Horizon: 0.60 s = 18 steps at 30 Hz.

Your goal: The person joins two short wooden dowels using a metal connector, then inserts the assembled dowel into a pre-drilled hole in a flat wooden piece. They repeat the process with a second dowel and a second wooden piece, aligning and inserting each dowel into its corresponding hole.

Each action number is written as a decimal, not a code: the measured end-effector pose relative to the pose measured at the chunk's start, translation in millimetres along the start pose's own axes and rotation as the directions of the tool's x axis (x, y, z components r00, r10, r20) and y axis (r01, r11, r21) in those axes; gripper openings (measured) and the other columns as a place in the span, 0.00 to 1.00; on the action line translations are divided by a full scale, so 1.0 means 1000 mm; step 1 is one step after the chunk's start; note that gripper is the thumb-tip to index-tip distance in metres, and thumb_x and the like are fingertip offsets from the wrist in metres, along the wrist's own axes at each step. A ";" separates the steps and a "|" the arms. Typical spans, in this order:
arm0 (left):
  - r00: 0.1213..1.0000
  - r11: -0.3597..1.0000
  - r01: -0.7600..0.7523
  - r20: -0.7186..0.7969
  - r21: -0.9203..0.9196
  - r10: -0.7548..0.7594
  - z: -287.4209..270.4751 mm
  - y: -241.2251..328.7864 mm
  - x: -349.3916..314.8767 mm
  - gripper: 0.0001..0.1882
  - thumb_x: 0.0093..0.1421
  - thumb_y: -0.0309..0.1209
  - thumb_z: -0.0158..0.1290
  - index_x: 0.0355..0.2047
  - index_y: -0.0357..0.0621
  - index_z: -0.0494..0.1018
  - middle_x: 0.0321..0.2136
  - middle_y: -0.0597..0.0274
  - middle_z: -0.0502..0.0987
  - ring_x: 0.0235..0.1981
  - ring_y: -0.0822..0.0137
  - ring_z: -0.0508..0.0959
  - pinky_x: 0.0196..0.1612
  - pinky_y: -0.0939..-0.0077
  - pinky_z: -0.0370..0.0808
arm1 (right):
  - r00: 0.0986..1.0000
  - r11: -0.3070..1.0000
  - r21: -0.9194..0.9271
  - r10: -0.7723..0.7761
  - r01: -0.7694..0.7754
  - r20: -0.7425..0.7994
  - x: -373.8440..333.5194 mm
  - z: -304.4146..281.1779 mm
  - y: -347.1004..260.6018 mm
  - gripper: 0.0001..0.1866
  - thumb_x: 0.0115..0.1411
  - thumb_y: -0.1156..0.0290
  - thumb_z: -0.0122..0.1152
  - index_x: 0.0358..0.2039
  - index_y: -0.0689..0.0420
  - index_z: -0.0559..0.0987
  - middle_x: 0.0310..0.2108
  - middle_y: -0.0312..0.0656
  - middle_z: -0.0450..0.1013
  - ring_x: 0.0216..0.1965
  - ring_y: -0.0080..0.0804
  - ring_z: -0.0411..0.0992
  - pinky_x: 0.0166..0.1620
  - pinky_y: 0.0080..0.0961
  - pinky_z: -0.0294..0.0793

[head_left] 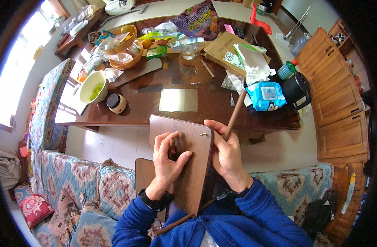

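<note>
A brown wood-grain board [192,160] with rounded corners rests tilted over my lap. A small pale dowel pin [203,134] sits near its upper right corner. My left hand [167,160] lies on the board's face, fingers curled and thumb stretched to the right; whatever is under the fingers is dark and unclear. At the right edge, my right hand [228,155] is closed round a slim brown rod [236,113] that points up and to the right. Its fingers also touch the board's edge. Another brown board [144,175] shows behind my left wrist, and a second rod [176,224] lies across my lap.
Ahead stands a dark glossy table [143,101] bearing a green bowl of grapes [93,91], a dark-lidded jar [116,103], a glass mug [189,48], a cardboard box [224,53], blue wipes [266,96] and a black kettle [296,90]. A patterned sofa [73,168] runs along both sides.
</note>
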<state>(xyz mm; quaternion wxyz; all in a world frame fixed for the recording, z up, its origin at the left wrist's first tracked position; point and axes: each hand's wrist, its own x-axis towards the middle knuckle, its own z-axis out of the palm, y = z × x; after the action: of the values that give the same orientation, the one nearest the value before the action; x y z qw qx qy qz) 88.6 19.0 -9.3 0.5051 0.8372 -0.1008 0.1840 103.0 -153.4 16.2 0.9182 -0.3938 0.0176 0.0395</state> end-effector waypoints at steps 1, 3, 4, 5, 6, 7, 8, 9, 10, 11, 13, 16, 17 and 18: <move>0.999 0.998 0.027 -0.024 -0.052 -0.028 0.004 0.005 -0.003 0.31 0.47 0.30 0.70 0.52 0.42 0.72 0.44 0.59 0.70 0.31 0.71 0.69 0.33 0.78 0.71 | 1.000 1.000 -0.010 -0.007 0.007 -0.004 -0.004 0.003 -0.005 0.14 0.69 0.76 0.51 0.53 0.65 0.74 0.44 0.44 0.78 0.43 0.27 0.77 0.48 0.22 0.77; 0.998 0.990 0.042 -0.044 -0.136 -0.048 0.010 0.016 -0.007 0.31 0.46 0.29 0.70 0.52 0.42 0.72 0.44 0.59 0.70 0.32 0.71 0.69 0.34 0.78 0.71 | 0.998 0.999 -0.014 -0.051 0.051 0.024 -0.014 0.008 -0.019 0.14 0.69 0.76 0.52 0.53 0.65 0.74 0.45 0.44 0.77 0.44 0.26 0.77 0.49 0.22 0.77; 0.999 0.986 0.026 -0.041 -0.167 -0.033 0.012 0.022 -0.007 0.31 0.46 0.28 0.70 0.52 0.41 0.72 0.44 0.59 0.70 0.32 0.70 0.69 0.34 0.77 0.71 | 0.996 0.997 0.007 -0.080 0.080 0.048 -0.018 0.011 -0.027 0.15 0.69 0.76 0.52 0.53 0.65 0.73 0.45 0.44 0.77 0.45 0.26 0.76 0.49 0.22 0.77; 0.998 0.980 0.025 -0.044 -0.200 -0.034 0.016 0.028 -0.007 0.31 0.46 0.28 0.69 0.51 0.41 0.72 0.44 0.59 0.70 0.32 0.70 0.69 0.35 0.77 0.71 | 0.985 0.990 0.010 -0.144 0.144 0.097 -0.022 0.014 -0.035 0.15 0.68 0.76 0.53 0.54 0.66 0.73 0.46 0.44 0.77 0.45 0.26 0.76 0.49 0.22 0.77; 0.999 0.959 0.005 -0.037 -0.283 -0.017 0.021 0.033 -0.007 0.28 0.49 0.28 0.67 0.52 0.39 0.72 0.45 0.56 0.70 0.34 0.67 0.70 0.37 0.75 0.72 | 0.987 0.988 -0.044 -0.148 0.151 0.069 -0.026 0.016 -0.042 0.14 0.69 0.76 0.52 0.53 0.65 0.74 0.43 0.40 0.77 0.43 0.23 0.75 0.47 0.18 0.75; 0.999 0.945 -0.032 -0.013 -0.324 0.029 0.027 0.038 -0.008 0.27 0.52 0.29 0.65 0.52 0.39 0.72 0.45 0.55 0.70 0.36 0.65 0.71 0.39 0.74 0.72 | 0.976 0.958 -0.193 -0.196 0.211 0.091 -0.031 0.016 -0.051 0.13 0.69 0.77 0.52 0.51 0.65 0.75 0.41 0.37 0.75 0.41 0.21 0.74 0.44 0.16 0.74; 0.998 0.930 -0.052 0.009 -0.364 0.059 0.034 0.043 -0.010 0.25 0.55 0.31 0.63 0.52 0.39 0.72 0.45 0.53 0.71 0.37 0.63 0.71 0.41 0.72 0.72 | 0.968 0.904 -0.346 -0.227 0.251 0.109 -0.035 0.015 -0.058 0.12 0.69 0.77 0.51 0.50 0.65 0.76 0.39 0.34 0.74 0.39 0.19 0.72 0.42 0.15 0.72; 0.993 0.926 -0.079 0.058 -0.369 0.107 0.039 0.046 -0.011 0.24 0.59 0.35 0.59 0.54 0.38 0.71 0.46 0.50 0.70 0.41 0.60 0.72 0.44 0.71 0.72 | 0.953 0.864 -0.404 -0.274 0.302 0.126 -0.036 0.014 -0.062 0.11 0.69 0.77 0.52 0.49 0.64 0.77 0.38 0.33 0.74 0.38 0.18 0.71 0.42 0.14 0.71; 0.991 0.915 -0.070 0.081 -0.397 0.111 0.045 0.049 -0.014 0.24 0.61 0.37 0.57 0.55 0.38 0.70 0.46 0.49 0.70 0.43 0.58 0.73 0.47 0.68 0.72 | 0.943 0.819 -0.469 -0.305 0.331 0.133 -0.037 0.011 -0.064 0.11 0.69 0.77 0.52 0.48 0.64 0.77 0.37 0.32 0.73 0.38 0.17 0.71 0.41 0.13 0.70; 0.994 0.913 -0.009 0.098 -0.408 0.054 0.049 0.050 -0.018 0.24 0.62 0.37 0.56 0.55 0.37 0.70 0.46 0.49 0.70 0.44 0.57 0.73 0.47 0.68 0.72 | 0.938 0.773 -0.535 -0.322 0.340 0.131 -0.039 0.007 -0.064 0.10 0.69 0.76 0.52 0.48 0.64 0.78 0.36 0.31 0.72 0.37 0.16 0.70 0.40 0.13 0.69; 0.993 0.918 -0.009 0.106 -0.396 0.056 0.052 0.052 -0.022 0.23 0.63 0.35 0.55 0.55 0.38 0.71 0.46 0.49 0.70 0.44 0.56 0.73 0.47 0.67 0.72 | 0.962 0.818 -0.510 -0.264 0.265 0.076 -0.039 -0.001 -0.060 0.10 0.69 0.76 0.52 0.47 0.64 0.78 0.36 0.31 0.72 0.36 0.16 0.70 0.40 0.13 0.70; 0.981 0.940 -0.103 0.123 -0.325 0.150 0.050 0.051 -0.021 0.19 0.65 0.32 0.53 0.54 0.38 0.73 0.44 0.50 0.72 0.43 0.57 0.74 0.46 0.68 0.73 | 0.980 0.879 -0.439 -0.200 0.189 0.023 -0.037 -0.012 -0.049 0.11 0.69 0.75 0.53 0.47 0.64 0.79 0.36 0.32 0.74 0.38 0.17 0.72 0.43 0.15 0.72; 0.978 0.943 -0.090 0.151 -0.320 0.145 0.048 0.050 -0.020 0.18 0.66 0.31 0.51 0.53 0.37 0.73 0.44 0.51 0.72 0.43 0.58 0.74 0.46 0.69 0.72 | 0.982 0.889 -0.425 -0.189 0.169 -0.004 -0.037 -0.015 -0.046 0.11 0.69 0.75 0.52 0.47 0.64 0.78 0.37 0.33 0.74 0.38 0.18 0.72 0.44 0.15 0.72; 0.974 0.946 -0.076 0.180 -0.314 0.138 0.045 0.050 -0.019 0.17 0.67 0.31 0.49 0.53 0.36 0.74 0.43 0.51 0.73 0.42 0.59 0.74 0.46 0.70 0.72 | 0.984 0.904 -0.402 -0.173 0.146 -0.034 -0.037 -0.017 -0.044 0.11 0.69 0.75 0.52 0.48 0.64 0.78 0.37 0.33 0.74 0.39 0.18 0.73 0.44 0.15 0.73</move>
<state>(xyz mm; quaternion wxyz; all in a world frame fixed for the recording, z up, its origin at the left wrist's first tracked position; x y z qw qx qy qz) 63.1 -44.9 4.4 0.6047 0.7566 -0.2237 0.1088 70.1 -198.7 38.6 0.8180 -0.5732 0.0084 -0.0466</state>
